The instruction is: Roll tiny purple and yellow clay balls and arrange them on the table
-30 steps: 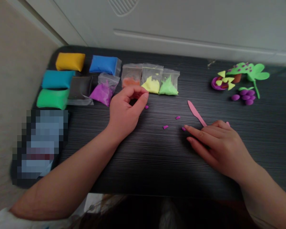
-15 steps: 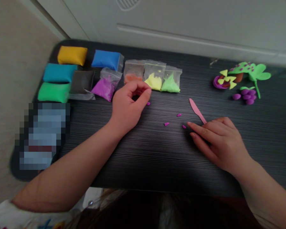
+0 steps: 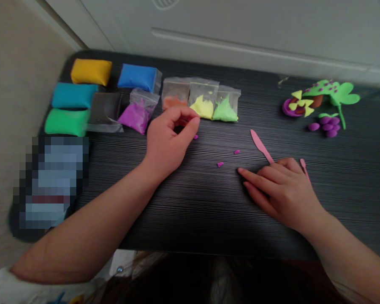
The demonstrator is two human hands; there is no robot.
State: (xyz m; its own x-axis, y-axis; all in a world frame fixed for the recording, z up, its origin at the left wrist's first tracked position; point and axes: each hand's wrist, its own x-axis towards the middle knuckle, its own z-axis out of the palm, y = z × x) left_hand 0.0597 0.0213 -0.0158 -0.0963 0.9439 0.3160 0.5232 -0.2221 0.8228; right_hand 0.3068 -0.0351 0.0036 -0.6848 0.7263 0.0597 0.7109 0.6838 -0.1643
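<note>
Nearest the person, the counter carries the work. The right hand rests low, index finger extended to the surface, thumb spread slightly apart from it, remaining fingers curled. Whether a piece lies under the index fingertip cannot be told.

Ahead of that fingertip lie two small purple pieces: a front piece and a rear piece. Both are loose and separate, so they appear to be unassembled stock. The pink knife extends from beneath or behind the right hand; a second pink tool is beside it.

The left hand is held with thumb and index tips brought close together; whether they pinch anything cannot be told. A third purple piece sits just beside its thumb.

Farther right, a purple cluster with a green top appears formed; one purple ball lies apart from it. Behind these, the purple cup with yellow pieces and the spotted green piece appear shaped. Partly filled purple, orange, yellow and green bags retain material.
</note>
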